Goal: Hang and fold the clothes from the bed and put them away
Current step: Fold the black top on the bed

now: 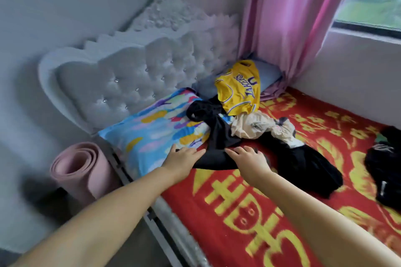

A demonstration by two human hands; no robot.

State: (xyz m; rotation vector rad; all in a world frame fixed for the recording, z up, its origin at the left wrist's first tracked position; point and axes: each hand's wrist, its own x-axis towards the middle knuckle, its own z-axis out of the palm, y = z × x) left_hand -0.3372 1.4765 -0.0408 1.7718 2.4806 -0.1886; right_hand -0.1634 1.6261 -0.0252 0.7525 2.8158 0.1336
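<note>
Fingers of the left hand [182,158] and right hand [249,159] lie straight and flat, pressing a black garment [213,158] on the bed [249,212]. It looks light, limp and prone to bunching; pinching two edges should spread it. Beyond the fingers lie a cream top [253,127] and yellow jersey [238,89].

My left hand [184,158] and right hand [249,158] rest side by side on a garment [217,158] on the bed [238,212]. Beyond my fingers the clothes pile [249,128] lies, a jersey [238,89] farthest back. The pillow [152,128] sits left of my left fingers, the rolled mat [80,169] farther left, off the bed.
</note>
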